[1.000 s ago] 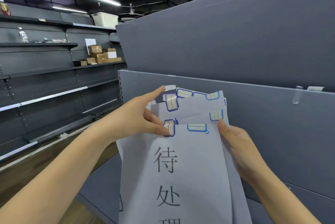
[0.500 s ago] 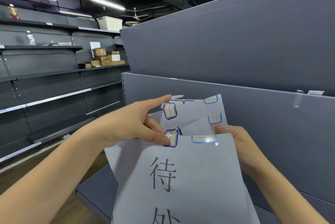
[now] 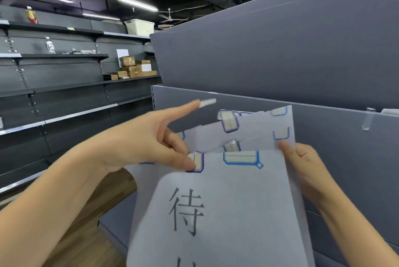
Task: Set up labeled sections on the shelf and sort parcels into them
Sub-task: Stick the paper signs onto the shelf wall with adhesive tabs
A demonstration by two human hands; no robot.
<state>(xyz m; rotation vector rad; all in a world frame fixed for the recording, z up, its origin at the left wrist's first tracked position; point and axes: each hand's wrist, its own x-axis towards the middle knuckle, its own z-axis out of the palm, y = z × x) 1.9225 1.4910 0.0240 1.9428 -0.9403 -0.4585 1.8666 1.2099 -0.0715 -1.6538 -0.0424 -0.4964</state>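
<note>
1. Two hands hold a stack of label sheets [image 3: 280,122] up in front of us. Our left hand [image 3: 138,143] pinches the top left corner of the front sheet [image 3: 226,212]. Its thumb lies on a blue-outlined tape tab [image 3: 196,162] and its lower fingers curl behind. Its forefinger points straight out, with a short strip of clear tape [image 3: 207,102] stuck to the tip.
2. Our right hand [image 3: 302,171] grips the stack's right edge, thumb in front and fingers behind.
3. The front sheet bears a large black printed character, 待. The sheets behind it rise above its top edge, fanned, each with blue-outlined tape tabs.
4. Just behind the sheets stands a grey shelf panel [image 3: 280,61]. To the right, bits of clear tape [image 3: 368,121] hang from a lower panel's top edge.
5. Well off to the left, dark shelving [image 3: 64,87] carries cardboard parcels [image 3: 133,68], with a white plastic bin [image 3: 140,26] on top and a water bottle [image 3: 50,45] on a middle shelf.
6. A wooden floor [image 3: 86,245] shows beneath our left arm.
</note>
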